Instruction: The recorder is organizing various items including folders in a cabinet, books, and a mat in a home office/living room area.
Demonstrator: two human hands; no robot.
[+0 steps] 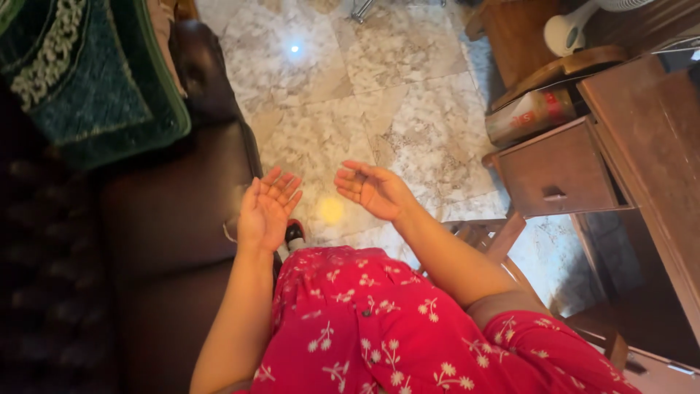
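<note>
both palms up, left hand (267, 208) and right hand (373, 190) hover empty above the marble floor (408, 109), seemingly apart.

Your left hand (266, 208) is raised palm up with fingers loosely spread, holding nothing. Just below its wrist sits a small bottle (293, 235) with a dark cap and a red band, mostly hidden by your red flowered dress. Your right hand (372, 190) is open too, palm turned inward, near the left but apart
</note>
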